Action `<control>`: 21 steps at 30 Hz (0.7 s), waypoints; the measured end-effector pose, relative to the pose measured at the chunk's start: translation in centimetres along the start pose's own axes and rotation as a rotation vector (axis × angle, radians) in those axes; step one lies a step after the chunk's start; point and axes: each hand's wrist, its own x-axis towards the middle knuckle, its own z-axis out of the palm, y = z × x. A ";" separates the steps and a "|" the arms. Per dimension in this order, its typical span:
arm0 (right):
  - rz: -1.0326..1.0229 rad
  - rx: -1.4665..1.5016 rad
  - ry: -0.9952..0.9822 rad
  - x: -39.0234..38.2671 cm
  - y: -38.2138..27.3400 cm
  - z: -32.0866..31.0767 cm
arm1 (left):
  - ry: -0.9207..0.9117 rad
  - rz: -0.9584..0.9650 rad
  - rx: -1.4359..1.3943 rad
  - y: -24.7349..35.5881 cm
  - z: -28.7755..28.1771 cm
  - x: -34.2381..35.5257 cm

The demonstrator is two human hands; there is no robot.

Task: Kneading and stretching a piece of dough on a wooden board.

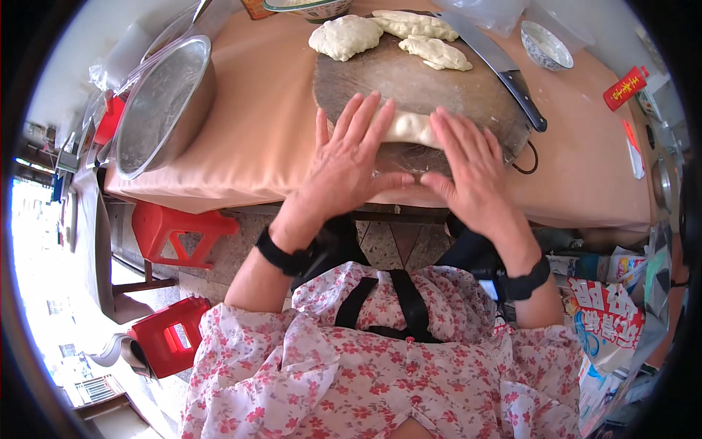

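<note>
A short roll of pale dough (411,129) lies on a round wooden cutting board (380,77). My left hand (355,150) is spread flat over the roll's left end, and my right hand (472,157) rests with fingers stretched over its right end. Both thumbs point inward on the near side of the dough, close to each other. Farther back on the board sit a rounded dough lump (346,38) and two longer dough pieces, one behind (414,25) and one in front (436,53). A knife (504,69) with a black handle lies along the board's right side.
A large metal basin (164,106) stands at the table's left. Toward the back are a patterned bowl (307,9) and a smaller bowl with white powder (546,45). A red bottle (626,88) lies at right. Red stools (183,233) stand below the tablecloth's left edge.
</note>
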 end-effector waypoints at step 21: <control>0.056 -0.039 0.045 -2.0 0.4 -0.2 | 0.034 -0.035 0.041 0.8 0.5 -2.4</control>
